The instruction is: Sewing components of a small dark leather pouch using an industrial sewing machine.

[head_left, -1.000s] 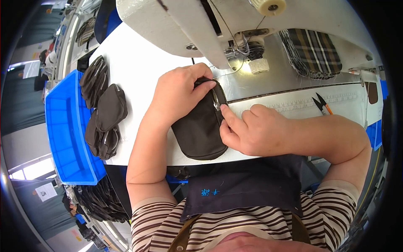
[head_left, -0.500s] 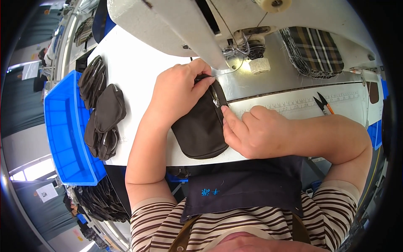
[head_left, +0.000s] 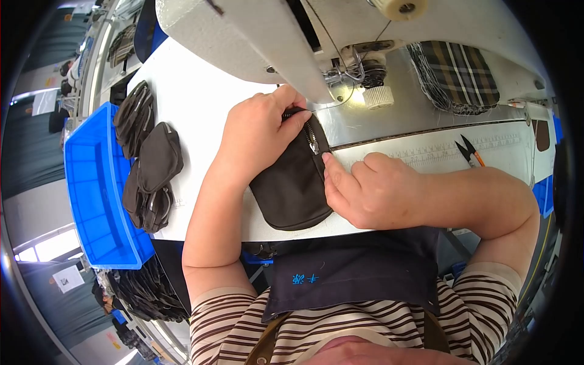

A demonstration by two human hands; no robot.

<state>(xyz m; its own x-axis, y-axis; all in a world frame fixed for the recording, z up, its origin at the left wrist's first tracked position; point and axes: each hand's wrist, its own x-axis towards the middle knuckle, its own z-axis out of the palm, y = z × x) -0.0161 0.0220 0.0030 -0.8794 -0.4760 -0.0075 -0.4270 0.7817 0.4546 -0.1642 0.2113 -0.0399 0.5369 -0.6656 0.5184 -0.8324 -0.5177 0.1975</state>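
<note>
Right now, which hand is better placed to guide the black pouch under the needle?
Left. The left hand lies on the black pouch beside the needle; the right hand only touches its zipper.

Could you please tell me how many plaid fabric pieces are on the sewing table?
1: the plaid piece lies at the table's far right, behind the sewing machine. Others may be hidden beneath it.
</note>
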